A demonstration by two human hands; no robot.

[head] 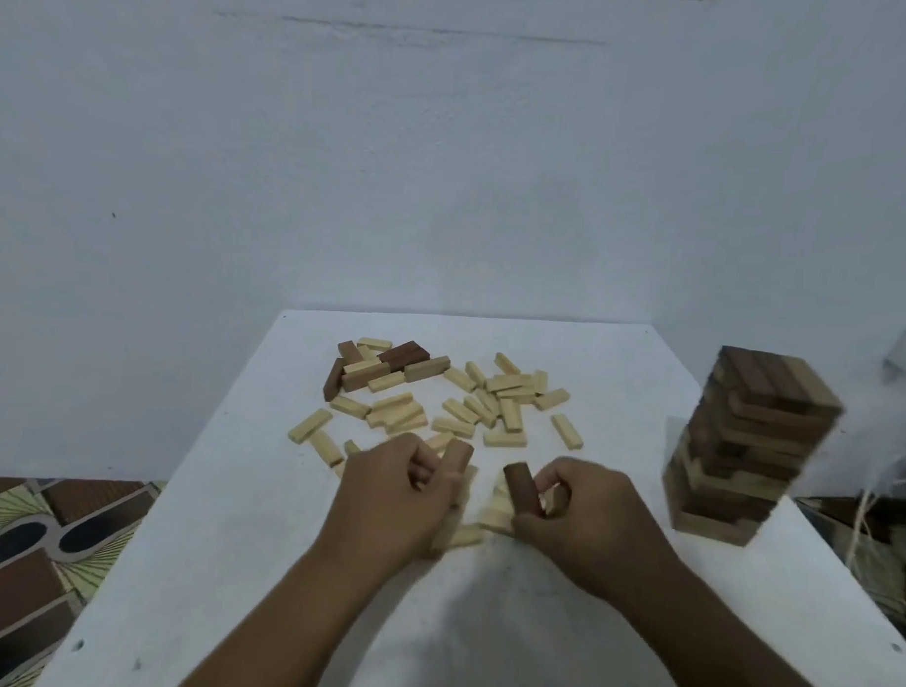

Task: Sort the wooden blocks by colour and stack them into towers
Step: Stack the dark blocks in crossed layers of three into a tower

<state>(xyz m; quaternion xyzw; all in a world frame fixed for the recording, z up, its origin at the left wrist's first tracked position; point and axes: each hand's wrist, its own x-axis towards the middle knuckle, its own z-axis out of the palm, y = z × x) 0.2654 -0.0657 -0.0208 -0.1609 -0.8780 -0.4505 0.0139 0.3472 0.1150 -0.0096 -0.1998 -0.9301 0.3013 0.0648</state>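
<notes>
pale blocks [459,410] lie scattered flat mid-table; a brown tower [745,446] stands at right.

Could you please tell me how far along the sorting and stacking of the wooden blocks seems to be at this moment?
Done: one tall tower of brown wooden blocks stands at the right edge of the white table. In hand: the left hand grips a mid-brown block, the right hand a dark brown block. Left: many loose pale wooden blocks and a few brown ones remain unstacked; no pale tower exists.
</notes>
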